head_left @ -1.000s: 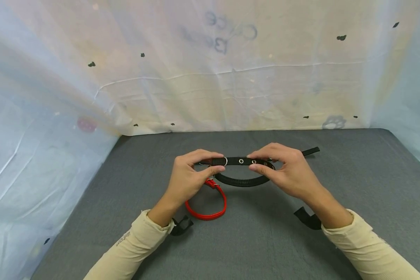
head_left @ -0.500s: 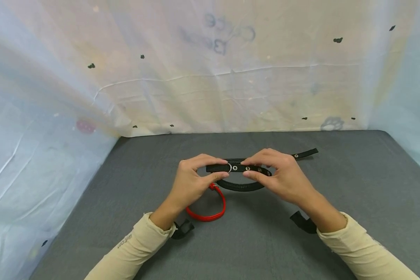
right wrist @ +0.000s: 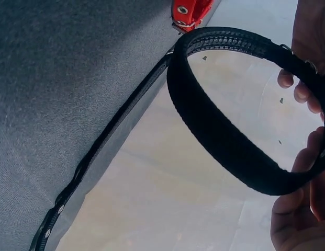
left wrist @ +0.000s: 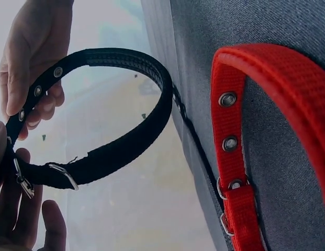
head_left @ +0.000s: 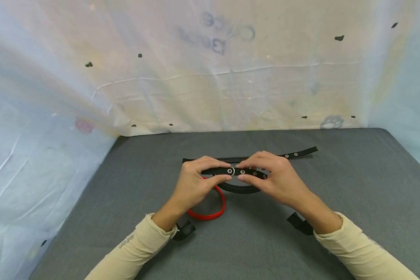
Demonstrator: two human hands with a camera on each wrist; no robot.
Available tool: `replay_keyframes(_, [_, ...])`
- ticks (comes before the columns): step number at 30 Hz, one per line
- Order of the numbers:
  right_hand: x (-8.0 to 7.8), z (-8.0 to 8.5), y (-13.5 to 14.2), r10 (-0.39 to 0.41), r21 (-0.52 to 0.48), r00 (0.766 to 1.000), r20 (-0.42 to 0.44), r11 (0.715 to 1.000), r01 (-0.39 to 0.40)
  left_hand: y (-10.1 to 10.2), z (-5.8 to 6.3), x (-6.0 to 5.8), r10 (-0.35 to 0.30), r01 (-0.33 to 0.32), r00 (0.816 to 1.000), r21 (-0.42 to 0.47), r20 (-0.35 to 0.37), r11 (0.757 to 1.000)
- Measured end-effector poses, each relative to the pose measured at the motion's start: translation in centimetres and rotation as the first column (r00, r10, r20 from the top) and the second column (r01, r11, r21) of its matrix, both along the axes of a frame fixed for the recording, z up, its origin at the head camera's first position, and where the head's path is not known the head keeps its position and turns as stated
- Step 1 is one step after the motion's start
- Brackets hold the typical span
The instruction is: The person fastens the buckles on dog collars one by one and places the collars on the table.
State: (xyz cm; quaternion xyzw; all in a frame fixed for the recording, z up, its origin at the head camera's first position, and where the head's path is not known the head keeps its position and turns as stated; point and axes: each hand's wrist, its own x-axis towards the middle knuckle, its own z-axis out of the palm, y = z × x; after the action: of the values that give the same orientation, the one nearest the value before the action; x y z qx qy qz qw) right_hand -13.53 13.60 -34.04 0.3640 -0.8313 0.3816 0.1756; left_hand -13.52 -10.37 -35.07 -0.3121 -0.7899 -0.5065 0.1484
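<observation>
A black dog collar (head_left: 239, 189) with metal eyelets is bent into a loop above the table. My left hand (head_left: 194, 182) pinches it between thumb and fingers, just left of a silver ring (head_left: 233, 171). Close by on the right, my right hand (head_left: 280, 177) pinches the eyelet strap. In the left wrist view a buckle (left wrist: 23, 180) and a D-ring (left wrist: 64, 176) show on the black band; the fingers partly hide the buckle end. The padded inner side of the loop faces up in the right wrist view.
A red collar (head_left: 206, 217), fastened in a loop, lies below my left hand on the grey table (head_left: 252, 249). Behind my hands another black strap (head_left: 302, 152) with eyelets stretches across the table. A pale sheet (head_left: 210, 93) hangs behind.
The eyelet strap has slid left through the silver ring, so one eyelet now sits left of it. My hands have come closer together and lower, revealing more of the strap behind.
</observation>
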Motion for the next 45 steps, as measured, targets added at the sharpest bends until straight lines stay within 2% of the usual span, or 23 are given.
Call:
replay_keyframes(8, [-0.1,0.2,0.1,-0.041,0.018,0.999,0.004,0.999,0.04,-0.3,0.4,-0.2,0.026,-0.025,1.0,0.045,-0.005,0.999])
replay_keyframes(12, [-0.1,0.4,0.4,-0.08,0.027,0.997,0.002,0.996,0.079,-0.8,0.8,-0.2,0.047,-0.049,0.999,0.077,0.028,0.996])
replay_keyframes(26, [-0.7,1.0,1.8,-0.119,0.023,0.992,-0.027,0.993,0.12,-1.6,1.8,-0.5,0.075,-0.099,0.987,0.165,0.144,0.981])
replay_keyframes(39, [-0.6,1.4,2.0,-0.106,0.026,0.994,-0.037,0.994,0.107,-1.5,1.9,-0.5,0.081,-0.104,0.985,0.147,0.155,0.984])
replay_keyframes(45, [-0.6,1.4,2.1,-0.101,0.025,0.994,-0.043,0.994,0.103,-1.5,1.9,-0.6,0.081,-0.098,0.987,0.125,0.136,0.987])
